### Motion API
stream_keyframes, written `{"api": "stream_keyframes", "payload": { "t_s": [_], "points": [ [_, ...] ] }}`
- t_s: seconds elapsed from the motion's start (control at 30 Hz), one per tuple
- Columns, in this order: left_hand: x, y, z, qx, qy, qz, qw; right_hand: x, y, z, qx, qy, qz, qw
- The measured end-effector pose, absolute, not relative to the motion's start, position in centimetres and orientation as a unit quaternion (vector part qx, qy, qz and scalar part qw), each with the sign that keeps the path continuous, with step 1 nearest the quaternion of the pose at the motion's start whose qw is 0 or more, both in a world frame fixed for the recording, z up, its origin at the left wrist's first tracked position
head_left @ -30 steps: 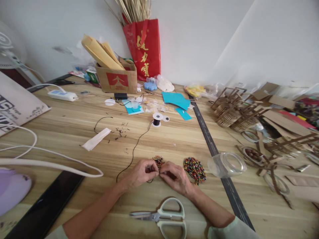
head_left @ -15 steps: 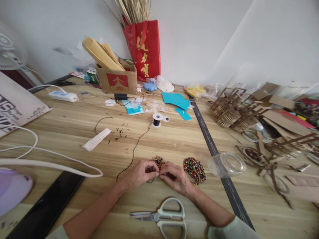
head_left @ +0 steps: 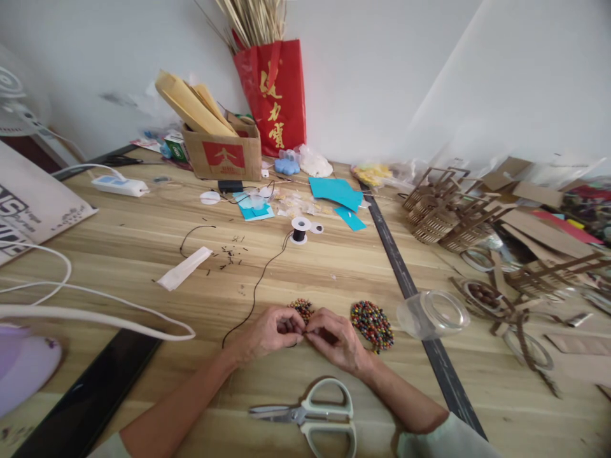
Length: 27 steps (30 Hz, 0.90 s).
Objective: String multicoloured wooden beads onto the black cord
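Note:
My left hand [head_left: 270,332] and my right hand [head_left: 334,338] meet fingertip to fingertip low on the wooden table [head_left: 143,254], both pinched closed. A thin black cord [head_left: 258,286] runs from my left fingers up to a small spool [head_left: 300,229]. What my right fingers pinch is too small to name. A small heap of coloured beads [head_left: 301,308] lies just behind the fingertips. A bigger pile of coloured beads [head_left: 373,325] lies right of my right hand.
Scissors with pale handles [head_left: 315,413] lie just below my hands. A clear plastic jar [head_left: 432,315] lies on its side to the right. Wooden lattice pieces [head_left: 443,213] crowd the right; a cardboard box [head_left: 224,149], red bag [head_left: 274,95], power strip [head_left: 119,184] and white cables [head_left: 95,305] fill the back and left.

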State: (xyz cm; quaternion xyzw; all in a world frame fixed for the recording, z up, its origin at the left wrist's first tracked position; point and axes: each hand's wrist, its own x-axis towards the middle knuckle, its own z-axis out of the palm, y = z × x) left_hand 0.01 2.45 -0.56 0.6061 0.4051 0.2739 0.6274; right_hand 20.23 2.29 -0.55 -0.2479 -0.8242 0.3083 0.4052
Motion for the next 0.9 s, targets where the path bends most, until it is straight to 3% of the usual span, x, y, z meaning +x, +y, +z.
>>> {"api": "stream_keyframes", "payload": {
  "t_s": [0.9],
  "points": [
    [0.09,2.49,-0.54,0.567,0.394,0.288,0.663,20.27,2.21,-0.59,-0.236,-0.825,0.319,0.402]
  ]
}}
